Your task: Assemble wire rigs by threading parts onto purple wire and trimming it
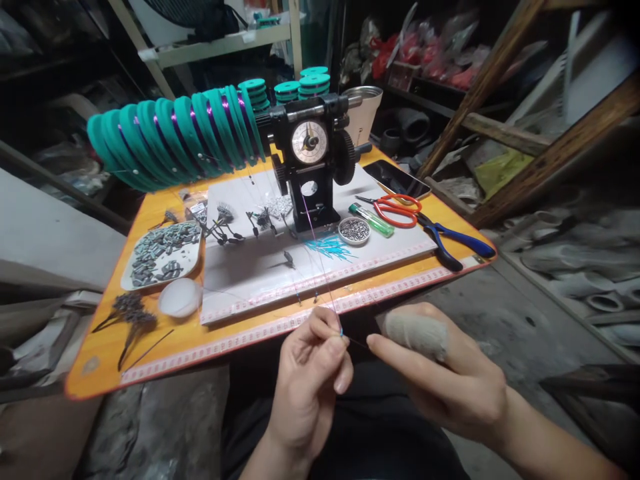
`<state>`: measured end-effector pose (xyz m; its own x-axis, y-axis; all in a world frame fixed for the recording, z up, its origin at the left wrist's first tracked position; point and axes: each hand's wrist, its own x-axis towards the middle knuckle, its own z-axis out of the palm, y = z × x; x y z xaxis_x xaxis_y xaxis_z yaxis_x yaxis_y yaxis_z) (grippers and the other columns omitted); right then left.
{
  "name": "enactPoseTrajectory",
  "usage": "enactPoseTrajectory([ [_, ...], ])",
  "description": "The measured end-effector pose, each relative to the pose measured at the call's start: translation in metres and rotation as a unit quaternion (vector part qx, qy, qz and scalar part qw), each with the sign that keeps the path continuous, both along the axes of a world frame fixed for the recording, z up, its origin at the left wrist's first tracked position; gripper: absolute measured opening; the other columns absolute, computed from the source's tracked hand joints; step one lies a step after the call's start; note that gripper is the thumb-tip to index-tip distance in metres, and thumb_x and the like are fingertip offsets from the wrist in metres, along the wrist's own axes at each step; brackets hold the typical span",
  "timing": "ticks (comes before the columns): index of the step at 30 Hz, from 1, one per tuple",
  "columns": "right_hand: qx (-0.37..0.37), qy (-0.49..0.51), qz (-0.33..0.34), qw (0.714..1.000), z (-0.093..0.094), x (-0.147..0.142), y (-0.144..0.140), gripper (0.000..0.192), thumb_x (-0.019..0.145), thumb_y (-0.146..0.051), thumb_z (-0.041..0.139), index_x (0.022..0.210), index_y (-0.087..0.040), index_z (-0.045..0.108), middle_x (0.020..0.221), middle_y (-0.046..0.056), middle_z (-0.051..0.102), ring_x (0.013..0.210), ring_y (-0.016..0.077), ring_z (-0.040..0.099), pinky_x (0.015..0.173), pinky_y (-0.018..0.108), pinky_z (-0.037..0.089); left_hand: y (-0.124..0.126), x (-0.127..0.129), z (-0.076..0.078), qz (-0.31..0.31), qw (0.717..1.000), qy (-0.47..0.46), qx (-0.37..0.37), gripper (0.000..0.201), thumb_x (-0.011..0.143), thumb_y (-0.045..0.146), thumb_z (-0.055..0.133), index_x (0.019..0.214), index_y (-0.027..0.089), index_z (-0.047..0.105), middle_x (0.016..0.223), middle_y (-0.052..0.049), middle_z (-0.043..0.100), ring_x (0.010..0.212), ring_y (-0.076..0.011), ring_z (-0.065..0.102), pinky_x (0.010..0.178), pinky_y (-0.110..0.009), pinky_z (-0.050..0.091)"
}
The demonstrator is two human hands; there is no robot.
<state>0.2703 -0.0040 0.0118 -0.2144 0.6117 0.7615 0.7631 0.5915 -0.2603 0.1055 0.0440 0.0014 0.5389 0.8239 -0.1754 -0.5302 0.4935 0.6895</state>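
My left hand (316, 373) is closed in a pinch just past the table's front edge. Between its thumb and index finger is a thin fishing line (324, 270) with a tiny blue piece (341, 332) on it. From there the line rises to the black winding machine (313, 167). A short dark end runs across to my right hand (445, 377), whose fingers are closed at it; a grey wrap (417, 335) covers one digit. Thin blue strips (331, 248) and a dish of small metal parts (355, 231) lie on the white board (270, 273).
Green foam spools (175, 137) with purple line extend left from the machine. Red-handled scissors (399, 208), a green lighter (373, 220), blue-handled pliers (453, 243) and a phone (397, 179) lie right. Left are a tray of dark pieces (193, 267) and a white cup (179, 299).
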Motion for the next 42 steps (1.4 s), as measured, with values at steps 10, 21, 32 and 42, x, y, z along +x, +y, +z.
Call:
enactPoseTrajectory([
  [10,0.016,-0.094,0.065,0.993,0.025,-0.009,0.019,0.02,0.093,-0.013,0.051,0.101,-0.021,0.067,0.074,0.005,0.063,0.075,0.0191,0.063,0.068,0.031,0.059,0.011,-0.038,0.016,0.188,0.714,0.362,0.569,0.018,0.079,0.001,0.065,0.089,0.016,0.063,0.092,-0.004,0.05,0.072,-0.0085,0.058,0.049,-0.014,0.047],
  [21,-0.154,-0.019,0.165,0.974,0.045,-0.043,0.069,0.019,0.091,-0.006,0.047,0.096,-0.019,0.06,0.085,0.003,0.051,0.072,0.013,0.053,0.061,0.025,0.047,0.031,-0.066,0.026,0.193,0.604,0.398,0.663,0.016,0.083,0.0,0.06,0.091,0.014,0.061,0.092,-0.005,0.054,0.076,-0.0089,0.064,0.072,-0.019,0.055],
  [32,-0.117,-0.063,0.121,0.984,0.041,-0.047,0.074,0.022,0.091,-0.007,0.046,0.11,-0.014,0.054,0.088,0.006,0.053,0.073,0.0155,0.051,0.061,0.026,0.045,0.036,-0.066,0.015,0.145,0.614,0.384,0.674,0.013,0.084,0.003,0.055,0.084,0.015,0.06,0.091,-0.01,0.07,0.073,-0.0152,0.066,0.061,-0.024,0.05],
  [42,-0.056,-0.119,0.187,0.974,0.027,-0.031,0.068,0.012,0.087,-0.013,0.061,0.089,-0.023,0.056,0.079,-0.004,0.065,0.078,0.0118,0.064,0.108,0.041,0.037,0.038,-0.054,0.01,-0.098,0.992,0.05,-0.059,0.025,0.071,0.025,0.078,0.068,0.01,0.058,0.07,0.0,0.05,0.05,-0.0009,0.031,0.041,-0.014,0.021],
])
